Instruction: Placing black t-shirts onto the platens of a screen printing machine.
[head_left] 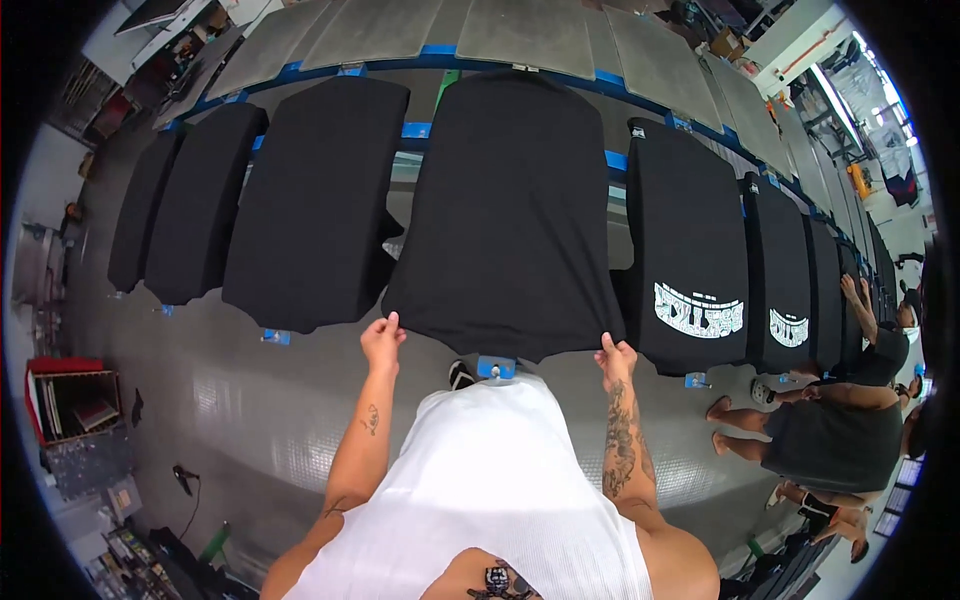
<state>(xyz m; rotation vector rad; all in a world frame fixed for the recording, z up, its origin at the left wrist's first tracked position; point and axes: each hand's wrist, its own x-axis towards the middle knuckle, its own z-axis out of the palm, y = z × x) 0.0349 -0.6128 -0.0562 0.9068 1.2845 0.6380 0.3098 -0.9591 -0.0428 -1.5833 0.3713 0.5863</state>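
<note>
A black T-shirt [498, 200] covers the board straight in front of me, with creases on its lower right. My left hand [382, 340] is closed on the shirt's lower left corner, thumb and fingers pinching the hem. My right hand [616, 358] grips the hem at the lower right corner, thumb uppermost. Between my hands, a blue metal bracket [496, 367] shows below the shirt's edge. The neighbouring black shirt on the left [305, 200] looks plain, while the one on the right [687, 230] carries a white print near its lower end.
More shirt-covered boards [195, 200] continue both ways along a blue rail [417, 130]. Bare grey boards [525, 38] line the far side. Several co-workers [828, 435] stand along the row at the right. A red-edged bin [75, 400] sits on the floor at the left.
</note>
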